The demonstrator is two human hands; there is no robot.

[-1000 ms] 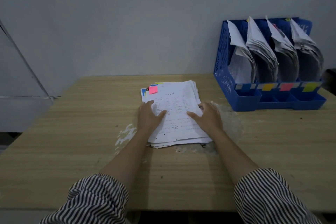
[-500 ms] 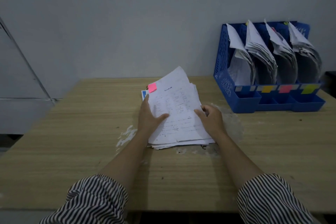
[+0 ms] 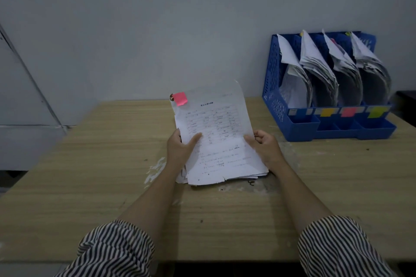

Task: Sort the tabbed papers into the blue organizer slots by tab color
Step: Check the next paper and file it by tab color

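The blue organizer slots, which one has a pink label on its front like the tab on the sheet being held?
The third slot from the left. Its front label is pink; its neighbours carry a yellow label and a yellow-green label, and the leftmost shows no coloured one.

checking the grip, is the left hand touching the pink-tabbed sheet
Touching. The head view shows the left hand with its thumb lying on the face of the pink-tabbed sheet.

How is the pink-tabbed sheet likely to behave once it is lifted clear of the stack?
The pink-tabbed sheet is probably floppy: its top corner already curls. It looks light, held by the left hand and right hand. Its torn bottom edge suggests easy tearing.
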